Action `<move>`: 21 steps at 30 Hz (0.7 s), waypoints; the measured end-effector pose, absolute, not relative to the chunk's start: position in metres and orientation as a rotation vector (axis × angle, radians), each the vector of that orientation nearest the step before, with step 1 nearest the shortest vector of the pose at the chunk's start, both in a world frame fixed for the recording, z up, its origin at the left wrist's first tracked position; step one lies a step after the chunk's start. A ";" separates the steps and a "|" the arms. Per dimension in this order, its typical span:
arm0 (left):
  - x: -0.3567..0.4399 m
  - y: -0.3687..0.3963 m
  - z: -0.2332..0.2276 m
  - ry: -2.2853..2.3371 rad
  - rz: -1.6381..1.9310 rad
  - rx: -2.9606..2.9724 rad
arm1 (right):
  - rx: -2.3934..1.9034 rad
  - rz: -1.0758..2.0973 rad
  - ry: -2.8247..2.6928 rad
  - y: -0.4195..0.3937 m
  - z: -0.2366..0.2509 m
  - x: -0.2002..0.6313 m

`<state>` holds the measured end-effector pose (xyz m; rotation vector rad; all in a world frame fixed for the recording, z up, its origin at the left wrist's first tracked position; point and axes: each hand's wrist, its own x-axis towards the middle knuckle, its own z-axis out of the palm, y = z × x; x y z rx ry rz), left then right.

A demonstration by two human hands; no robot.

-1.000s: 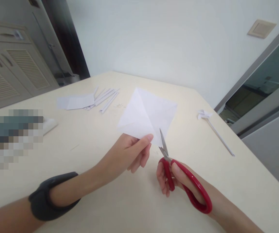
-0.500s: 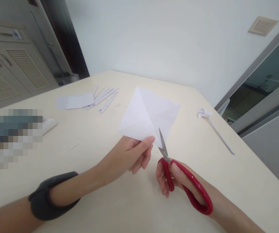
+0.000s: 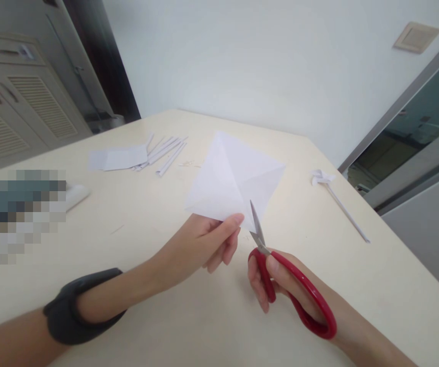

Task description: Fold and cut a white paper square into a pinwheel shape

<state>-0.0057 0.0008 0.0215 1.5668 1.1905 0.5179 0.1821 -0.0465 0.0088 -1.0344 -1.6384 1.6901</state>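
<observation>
Right hand: right hand (image 3: pixel 280 285) nearest the camera, fingers clamped through the loops of the red-handled scissors (image 3: pixel 291 285), blades pointing away.
Left hand: left hand (image 3: pixel 200 244), black band (image 3: pixel 70 311) on the forearm, fingers pinched together on the near corner of the paper square (image 3: pixel 234 178).
Scissors: blades slightly apart, tips at the near corner of the paper, just right of the left thumb.
Paper square: white, creased along its diagonals, held just above the tabletop (image 3: pixel 165 316) at mid-table.
Right, farther: a small paper pinwheel (image 3: pixel 336 196) on a thin stick, lying flat.
Far left: rolled paper sticks (image 3: pixel 168 153) beside flat paper sheets (image 3: pixel 122 158).
</observation>
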 end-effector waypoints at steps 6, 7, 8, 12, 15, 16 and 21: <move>-0.004 0.001 0.021 1.199 0.535 1.559 | -1.107 1.682 -1.640 -0.048 0.009 0.182; -0.004 0.001 0.021 1.205 0.537 1.558 | -1.118 1.680 -1.643 -0.048 0.009 0.182; -0.003 0.001 0.022 1.210 0.548 1.557 | -1.128 1.681 -1.646 -0.048 0.009 0.181; -0.003 0.001 0.021 1.189 0.580 1.556 | -1.167 1.703 -1.646 -0.047 0.012 0.181; -0.003 0.001 0.020 1.194 0.595 1.559 | -1.178 1.711 -1.634 -0.048 0.011 0.181; -0.003 0.001 0.019 1.199 0.593 1.561 | -1.173 1.710 -1.630 -0.048 0.010 0.181; -0.003 0.000 0.020 1.160 0.520 1.578 | -1.135 1.694 -1.603 -0.049 0.007 0.182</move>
